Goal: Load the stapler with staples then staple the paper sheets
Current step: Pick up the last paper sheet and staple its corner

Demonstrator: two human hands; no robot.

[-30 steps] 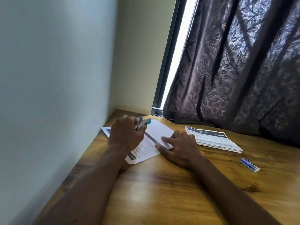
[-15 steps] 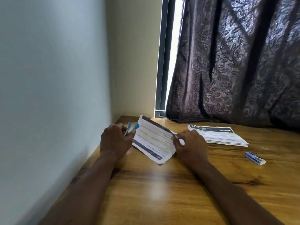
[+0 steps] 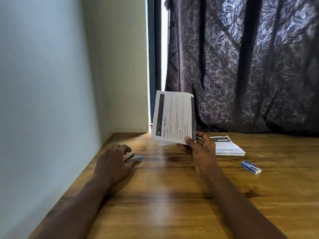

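My right hand (image 3: pixel 201 149) holds a set of printed paper sheets (image 3: pixel 173 118) upright above the wooden table (image 3: pixel 172 204), pinched at their lower right corner. My left hand (image 3: pixel 112 163) rests low on the table near the wall. Its thumb and fingers are loosely around a small blue stapler (image 3: pixel 135 157), which touches the tabletop. Only the stapler's blue front end shows; the fingers hide the rest.
A second stack of printed sheets (image 3: pixel 229 147) lies flat to the right of my right hand. A small blue-and-white staple box (image 3: pixel 251 167) lies further right. A pale wall (image 3: pixel 43 100) bounds the table on the left, and a dark curtain (image 3: pixel 250 66) hangs behind it.
My right hand has lifted the sheets off the table and turned them upright. My left hand has moved away from the paper and lowered the stapler to the tabletop.
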